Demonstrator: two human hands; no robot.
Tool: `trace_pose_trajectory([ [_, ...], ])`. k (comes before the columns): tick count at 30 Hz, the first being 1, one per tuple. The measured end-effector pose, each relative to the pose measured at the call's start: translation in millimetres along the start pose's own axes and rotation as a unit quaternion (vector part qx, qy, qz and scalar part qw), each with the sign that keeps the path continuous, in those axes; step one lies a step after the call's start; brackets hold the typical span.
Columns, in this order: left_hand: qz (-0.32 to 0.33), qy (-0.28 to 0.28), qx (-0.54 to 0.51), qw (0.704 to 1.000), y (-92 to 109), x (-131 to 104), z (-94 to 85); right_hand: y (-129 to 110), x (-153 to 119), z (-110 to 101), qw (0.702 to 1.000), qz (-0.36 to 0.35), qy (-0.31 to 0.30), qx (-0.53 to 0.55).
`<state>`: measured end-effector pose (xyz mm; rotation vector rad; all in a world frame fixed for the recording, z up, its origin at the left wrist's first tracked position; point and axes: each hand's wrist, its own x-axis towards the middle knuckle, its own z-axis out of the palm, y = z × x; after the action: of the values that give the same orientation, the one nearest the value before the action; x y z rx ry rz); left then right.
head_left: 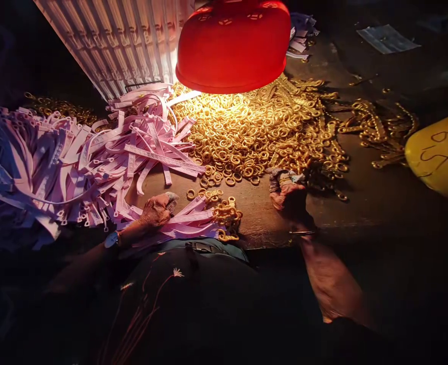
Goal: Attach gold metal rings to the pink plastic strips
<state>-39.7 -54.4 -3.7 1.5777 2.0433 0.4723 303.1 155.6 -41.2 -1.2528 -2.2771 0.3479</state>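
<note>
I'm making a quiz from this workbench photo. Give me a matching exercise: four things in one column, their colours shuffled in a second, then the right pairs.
Things:
1. lamp shade
2. pile of rings
3. strips
4. container at the right edge

Colours:
A. pale pink
B. yellow with dark writing
C. red
D. gold

Pairs: 1-C, 2-D, 3-A, 4-B

The left hand rests on a bundle of the strips; the right hand is at the near edge of the ring pile.

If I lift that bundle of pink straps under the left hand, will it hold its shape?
Probably not. The pink straps are thin and flat, and the loose ones curl and loop, so they likely flop. The gold rings at their ends may drag them down. The left hand presses on them.
</note>
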Motion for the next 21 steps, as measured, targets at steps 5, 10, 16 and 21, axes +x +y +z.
trace_pose_trajectory([
  [5,0.145,0.083,0.044,0.985,19,85,-5.6,-54,9,34,0.999,-0.03,0.003,0.024],
  [10,0.208,0.035,0.134,0.968,26,129,-3.9,-83,19,58,0.993,-0.059,0.005,0.105],
  [16,0.202,0.015,0.179,0.963,16,139,4.9,-88,23,69,0.986,-0.064,-0.01,0.154],
  [21,0.179,0.025,0.123,0.976,21,132,2.8,-91,24,71,0.98,-0.054,-0.01,0.194],
])
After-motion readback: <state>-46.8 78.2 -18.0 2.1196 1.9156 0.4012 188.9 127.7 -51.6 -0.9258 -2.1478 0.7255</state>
